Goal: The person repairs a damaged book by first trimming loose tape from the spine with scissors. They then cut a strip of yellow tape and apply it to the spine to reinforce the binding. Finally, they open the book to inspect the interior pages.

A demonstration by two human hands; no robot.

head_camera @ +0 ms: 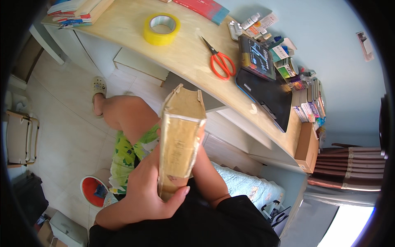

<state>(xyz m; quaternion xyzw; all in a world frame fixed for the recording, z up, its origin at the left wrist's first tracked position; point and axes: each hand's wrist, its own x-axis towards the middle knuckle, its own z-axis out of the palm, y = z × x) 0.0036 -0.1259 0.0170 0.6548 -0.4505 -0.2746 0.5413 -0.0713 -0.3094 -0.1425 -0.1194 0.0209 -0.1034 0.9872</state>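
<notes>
A thick, worn book [180,148] with yellowed pages stands upright before my chest, its spine facing me. The spine looks covered in clear tape and bears faint writing. My left hand [146,194] grips the book's lower left side, the thumb lying across the bottom of the spine. From the right, my right hand [199,154] holds the other cover; most of its fingers are hidden behind the book. Beyond the book, on the wooden desk [191,46], lie scissors [221,63] with orange handles, blades apart, and a roll of yellow packing tape [162,29].
A black graphics tablet [265,98] lies on the desk under a dark case [256,58]. Bottles and boxes line the wall side. Stacked books [78,14] occupy the far left end. A cardboard box [307,148] sits at the right end. A red-lined bin [94,191] stands on the floor.
</notes>
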